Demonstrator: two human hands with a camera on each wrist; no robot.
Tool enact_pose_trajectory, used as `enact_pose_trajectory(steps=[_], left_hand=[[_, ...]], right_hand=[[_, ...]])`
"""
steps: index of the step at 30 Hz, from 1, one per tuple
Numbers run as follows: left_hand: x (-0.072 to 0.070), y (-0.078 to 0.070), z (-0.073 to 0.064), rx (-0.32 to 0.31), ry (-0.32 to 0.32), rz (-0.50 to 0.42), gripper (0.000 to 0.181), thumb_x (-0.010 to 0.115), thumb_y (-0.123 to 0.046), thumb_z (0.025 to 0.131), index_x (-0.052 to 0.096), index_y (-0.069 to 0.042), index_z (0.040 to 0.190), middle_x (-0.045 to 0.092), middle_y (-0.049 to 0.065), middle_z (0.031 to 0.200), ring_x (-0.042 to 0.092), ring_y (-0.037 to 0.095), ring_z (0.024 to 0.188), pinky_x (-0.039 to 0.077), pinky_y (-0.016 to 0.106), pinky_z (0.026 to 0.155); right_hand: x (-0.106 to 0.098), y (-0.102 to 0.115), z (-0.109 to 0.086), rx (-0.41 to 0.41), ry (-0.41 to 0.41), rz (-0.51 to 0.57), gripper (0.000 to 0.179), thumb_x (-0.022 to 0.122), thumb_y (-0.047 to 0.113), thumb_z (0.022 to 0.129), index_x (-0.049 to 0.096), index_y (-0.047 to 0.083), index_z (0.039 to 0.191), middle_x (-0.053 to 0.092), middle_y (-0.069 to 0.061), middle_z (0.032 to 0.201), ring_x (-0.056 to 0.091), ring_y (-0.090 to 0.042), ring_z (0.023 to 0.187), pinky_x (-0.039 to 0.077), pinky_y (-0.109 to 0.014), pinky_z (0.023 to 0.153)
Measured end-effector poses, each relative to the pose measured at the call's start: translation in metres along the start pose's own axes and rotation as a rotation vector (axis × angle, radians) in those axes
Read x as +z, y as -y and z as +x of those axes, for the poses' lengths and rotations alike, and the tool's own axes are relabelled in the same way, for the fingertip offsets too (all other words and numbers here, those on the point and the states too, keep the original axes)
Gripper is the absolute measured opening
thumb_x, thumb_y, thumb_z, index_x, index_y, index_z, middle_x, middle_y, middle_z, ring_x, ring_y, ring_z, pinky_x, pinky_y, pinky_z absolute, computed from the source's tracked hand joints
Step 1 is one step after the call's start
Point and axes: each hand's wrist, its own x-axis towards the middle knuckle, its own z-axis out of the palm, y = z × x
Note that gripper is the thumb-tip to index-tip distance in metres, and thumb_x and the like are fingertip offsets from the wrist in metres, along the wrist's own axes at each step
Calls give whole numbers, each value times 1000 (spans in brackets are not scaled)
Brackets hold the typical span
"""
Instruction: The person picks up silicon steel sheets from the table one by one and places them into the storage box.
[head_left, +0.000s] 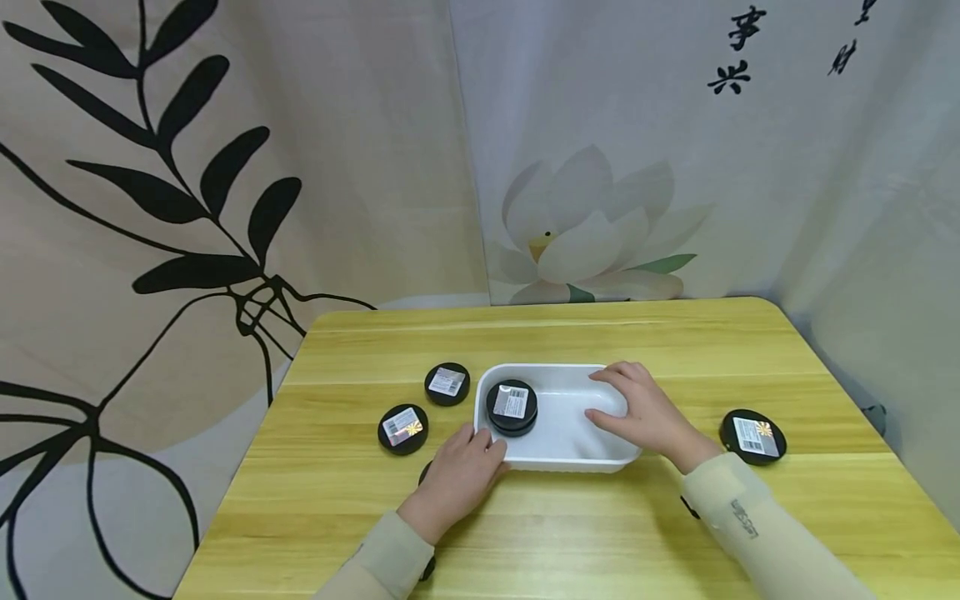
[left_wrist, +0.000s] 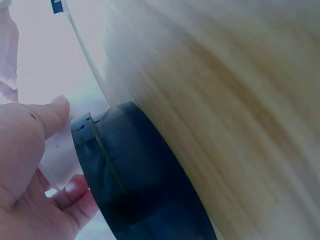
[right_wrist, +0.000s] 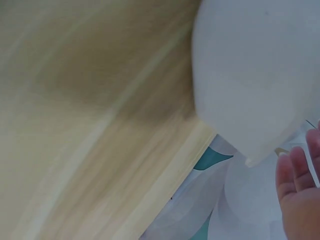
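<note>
Two sleeves (head_left: 738, 508) — left fingers (head_left: 462, 443) around corner of one white tray (head_left: 570, 417), right fingers (head_left: 617, 379) spread — three unobscured black discs (head_left: 402, 429) outside.

From the left wrist, the left hand (left_wrist: 22, 162) comes in at the lower left, its thumb and fingertips about the corner of a white tray (left_wrist: 60, 65), which is badly washed out by glare. Right beside the fingertips looms a round black case (left_wrist: 145, 175), cut off by the bottom edge, a thin seam running along its side; I can't tell if they touch. Blurred wood grain of the desk (left_wrist: 250, 110) fills the right. A small dark patch (left_wrist: 57, 6) shows up top, unclear.
</note>
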Motion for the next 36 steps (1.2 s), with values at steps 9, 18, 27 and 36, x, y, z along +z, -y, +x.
enact_pose_trajectory(steps=[9,18,27,36], left_hand=[[-1,0,1,1,16,2,25,58,-43,101,58,-17,97,55,-1,85,40,18,77,37,28,67],[2,1,2,-3,15,6,26,58,-43,101,59,-17,97,55,0,84,40,18,77,37,29,66],[1,0,2,-1,25,7,25,58,-42,101,59,-17,97,55,0,85,40,18,77,37,29,67],[-1,0,2,-12,47,-4,25,58,-42,101,59,-17,98,55,0,85,39,17,77,36,28,67]], right_hand=[[1,-10,-12,9,-45,-13,50,78,34,87,65,7,127,58,-15,130,46,-34,126,44,-57,103],[2,-19,-23,5,-95,18,48,76,31,88,65,5,126,59,-14,128,46,-33,123,42,-59,101],[4,-27,-33,26,-101,27,48,74,32,90,63,6,129,55,-16,133,43,-37,127,39,-64,102],[5,-36,-42,8,-134,29,49,73,32,92,60,4,131,55,-20,135,42,-41,129,36,-66,103]])
